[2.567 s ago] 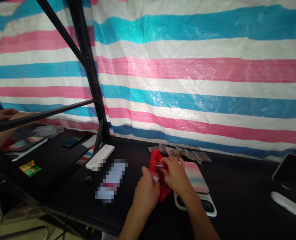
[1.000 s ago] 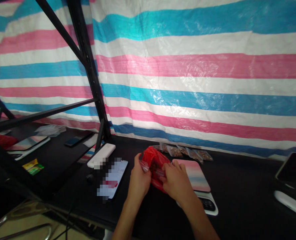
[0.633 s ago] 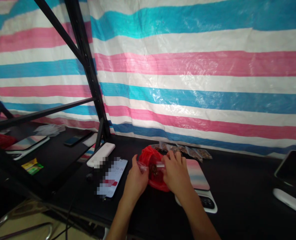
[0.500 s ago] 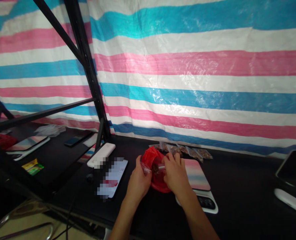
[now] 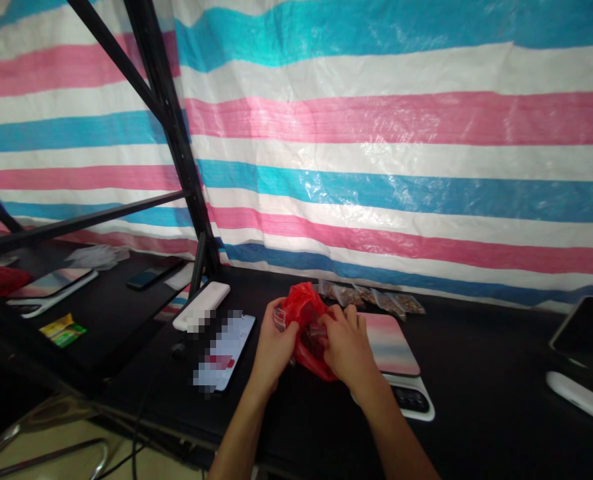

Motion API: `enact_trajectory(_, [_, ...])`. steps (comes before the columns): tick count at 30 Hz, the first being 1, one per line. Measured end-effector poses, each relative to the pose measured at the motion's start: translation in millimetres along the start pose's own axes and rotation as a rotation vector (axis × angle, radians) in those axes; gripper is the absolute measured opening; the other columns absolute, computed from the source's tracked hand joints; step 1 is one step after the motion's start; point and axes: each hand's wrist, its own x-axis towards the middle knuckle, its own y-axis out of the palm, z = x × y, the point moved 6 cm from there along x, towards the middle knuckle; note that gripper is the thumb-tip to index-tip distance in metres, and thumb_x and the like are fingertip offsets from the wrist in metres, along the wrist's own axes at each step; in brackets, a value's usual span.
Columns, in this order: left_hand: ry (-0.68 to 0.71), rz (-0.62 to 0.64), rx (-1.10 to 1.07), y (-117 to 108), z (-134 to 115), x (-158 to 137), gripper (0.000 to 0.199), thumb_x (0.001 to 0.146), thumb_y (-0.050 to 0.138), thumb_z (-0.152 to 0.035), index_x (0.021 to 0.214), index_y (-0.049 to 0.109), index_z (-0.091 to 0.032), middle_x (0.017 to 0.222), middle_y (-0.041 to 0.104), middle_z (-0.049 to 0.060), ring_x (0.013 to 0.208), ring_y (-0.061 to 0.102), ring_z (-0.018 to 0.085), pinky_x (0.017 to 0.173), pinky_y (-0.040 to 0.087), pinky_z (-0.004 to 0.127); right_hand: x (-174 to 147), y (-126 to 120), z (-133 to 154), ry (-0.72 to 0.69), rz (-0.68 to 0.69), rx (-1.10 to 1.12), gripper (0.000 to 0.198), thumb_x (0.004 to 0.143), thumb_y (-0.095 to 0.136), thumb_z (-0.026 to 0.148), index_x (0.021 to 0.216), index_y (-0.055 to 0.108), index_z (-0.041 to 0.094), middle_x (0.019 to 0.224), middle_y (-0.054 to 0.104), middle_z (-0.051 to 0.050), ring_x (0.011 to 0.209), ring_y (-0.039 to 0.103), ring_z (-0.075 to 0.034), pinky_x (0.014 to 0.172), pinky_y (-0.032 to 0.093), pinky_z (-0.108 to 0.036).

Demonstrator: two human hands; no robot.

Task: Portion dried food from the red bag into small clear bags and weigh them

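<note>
A red plastic bag [image 5: 303, 303] stands open on the black table, with dark brownish bits down inside it. My left hand [image 5: 276, 340] is closed on the bag's left edge, thumb toward the opening; a scrap of clear plastic [image 5: 279, 319] shows at its fingers. Over the right side of the opening, my right hand [image 5: 347, 343] has its fingers bent and pressed together. Something clear and shiny is at those fingertips, too small to make out. Behind the bag lie several small clear zip bags [image 5: 376, 298] holding brown bits.
Right of the bag, a pink-and-blue panel [image 5: 389, 343] lies on a white device with a dark camera block. A lit phone [image 5: 226, 353] and a white power bank [image 5: 203, 305] are at left. A white oval case [image 5: 577, 395] sits far right. A black metal post [image 5: 176, 133] rises at left.
My left hand has shifted slightly up and left along the red bag, whose rim has bunched upward. My right fingers have moved a little to the left at the opening. The view has shifted slightly.
</note>
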Motion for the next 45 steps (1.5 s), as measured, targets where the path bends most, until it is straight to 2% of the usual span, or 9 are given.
enact_trajectory(3, [-0.058, 0.000, -0.068, 3.1, 7.3, 0.0, 0.051, 0.067, 0.063, -0.015, 0.118, 0.056, -0.018, 0.103, 0.071, 0.007, 0.085, 0.068, 0.018, 0.078, 0.054, 0.029, -0.8, 1.0, 0.6, -0.021, -0.009, 0.009, 0.036, 0.075, 0.064, 0.007, 0.109, 0.070, 0.019, 0.124, 0.060, -0.014, 0.116, 0.044, -0.036, 0.091, 0.032, -0.045])
enact_trajectory(7, [-0.113, -0.066, -0.139, 2.8, 18.1, 1.8, 0.048, 0.067, 0.061, -0.015, 0.115, 0.055, -0.016, 0.093, 0.070, 0.006, 0.079, 0.067, 0.017, 0.074, 0.053, 0.028, -1.4, 2.7, 0.5, -0.045, 0.001, 0.057, 0.041, 0.069, 0.062, 0.001, 0.104, 0.070, 0.020, 0.121, 0.061, -0.012, 0.113, 0.044, -0.034, 0.089, 0.032, -0.045])
enact_trajectory(12, [-0.118, -0.118, -0.145, 0.1, 21.5, 2.6, 0.045, 0.068, 0.060, -0.014, 0.113, 0.056, -0.016, 0.094, 0.069, 0.006, 0.077, 0.066, 0.015, 0.073, 0.053, 0.027, -1.9, 5.5, 1.6, -0.076, 0.013, 0.101, 0.040, 0.072, 0.059, 0.002, 0.105, 0.070, 0.020, 0.121, 0.061, -0.012, 0.113, 0.042, -0.034, 0.090, 0.032, -0.045])
enact_trajectory(18, [0.035, -0.101, 0.017, -3.7, 11.3, 2.9, 0.053, 0.068, 0.066, -0.016, 0.118, 0.047, -0.019, 0.092, 0.066, 0.003, 0.073, 0.065, 0.016, 0.070, 0.053, 0.029, -5.1, 7.2, 4.0, -0.107, 0.017, 0.237, 0.043, 0.069, 0.059, 0.001, 0.103, 0.073, 0.024, 0.117, 0.063, -0.008, 0.108, 0.044, -0.030, 0.088, 0.031, -0.042])
enact_trajectory(24, [0.204, -0.140, 0.265, -17.5, -3.9, 3.1, 0.042, 0.077, 0.070, -0.035, 0.108, 0.045, -0.022, 0.078, 0.058, -0.004, 0.065, 0.061, 0.016, 0.065, 0.050, 0.030, -4.6, 7.3, -3.4, 0.001, 0.027, 0.458, 0.039, 0.078, 0.061, 0.006, 0.103, 0.075, 0.032, 0.117, 0.066, -0.001, 0.105, 0.047, -0.027, 0.090, 0.032, -0.042])
enact_trajectory(30, [0.311, -0.283, 0.392, -32.0, -30.0, -3.2, 0.033, 0.084, 0.064, -0.040, 0.106, 0.050, -0.020, 0.086, 0.060, 0.001, 0.074, 0.061, 0.018, 0.072, 0.050, 0.033, -1.1, 1.4, -13.3, 0.051, -0.004, 0.604, 0.031, 0.081, 0.061, 0.015, 0.105, 0.074, 0.030, 0.116, 0.069, -0.002, 0.108, 0.051, -0.028, 0.097, 0.035, -0.047])
enact_trajectory(33, [0.375, -0.166, 0.478, -25.2, -34.2, -6.6, 0.020, 0.088, 0.061, -0.035, 0.101, 0.056, -0.021, 0.090, 0.063, 0.003, 0.080, 0.062, 0.021, 0.075, 0.048, 0.034, 1.4, -5.9, -20.6, 0.030, -0.118, 0.728, 0.034, 0.080, 0.060, 0.020, 0.112, 0.072, 0.027, 0.117, 0.070, -0.004, 0.111, 0.054, -0.028, 0.101, 0.038, -0.047])
enact_trajectory(37, [0.380, 0.040, 0.628, -10.3, -24.1, -10.3, 0.005, 0.088, 0.061, -0.026, 0.089, 0.062, -0.022, 0.087, 0.066, 0.005, 0.083, 0.061, 0.023, 0.074, 0.043, 0.032, 2.8, -13.0, -20.6, -0.063, -0.225, 0.844, 0.037, 0.081, 0.058, 0.022, 0.117, 0.068, 0.025, 0.120, 0.070, -0.005, 0.111, 0.058, -0.025, 0.103, 0.042, -0.045])
enact_trajectory(45, [0.378, 0.174, 0.764, 5.2, -12.0, -15.3, 0.009, 0.086, 0.057, -0.016, 0.092, 0.062, -0.021, 0.092, 0.068, 0.008, 0.089, 0.060, 0.026, 0.077, 0.039, 0.033, -6.3, -18.3, 15.1, -0.259, -0.189, 0.533, 0.034, 0.083, 0.054, 0.004, 0.107, 0.069, 0.024, 0.112, 0.071, -0.006, 0.108, 0.056, -0.025, 0.097, 0.043, -0.042])
